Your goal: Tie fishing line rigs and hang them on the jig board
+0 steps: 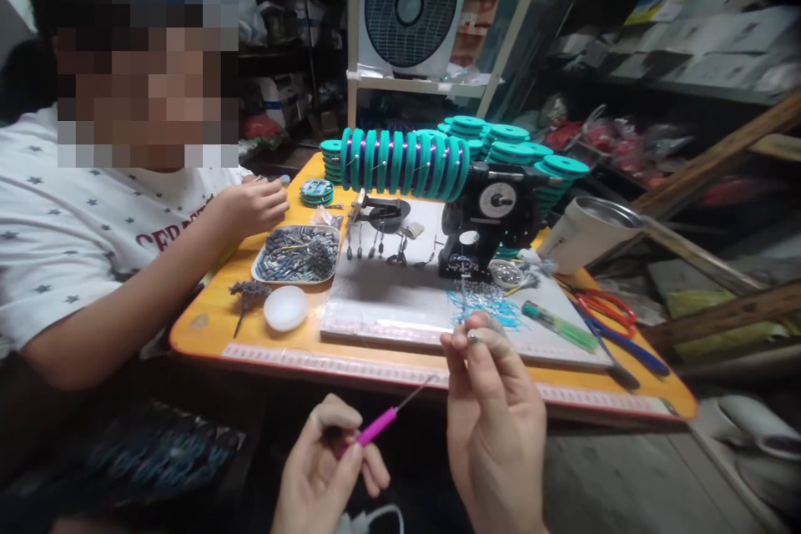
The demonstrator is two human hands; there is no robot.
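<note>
Holds a smooth, thin pink-handled pick (379, 425) pinched in the left grip (331, 455) and a tiny shiny bit (474, 336) pinched in the right grip (497, 400), near the flat orange counter (209, 300). Faces round green spools (406, 163) and dim, crowded shelves (701, 81).

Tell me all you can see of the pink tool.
The tool has a slim, bright pink handle, plastic by its look, and a thin, metallic-looking shaft. The left hand grips the handle, hiding its rear end. It slants up and rightward in front of the table edge, its tip apart from the right hand.
</note>
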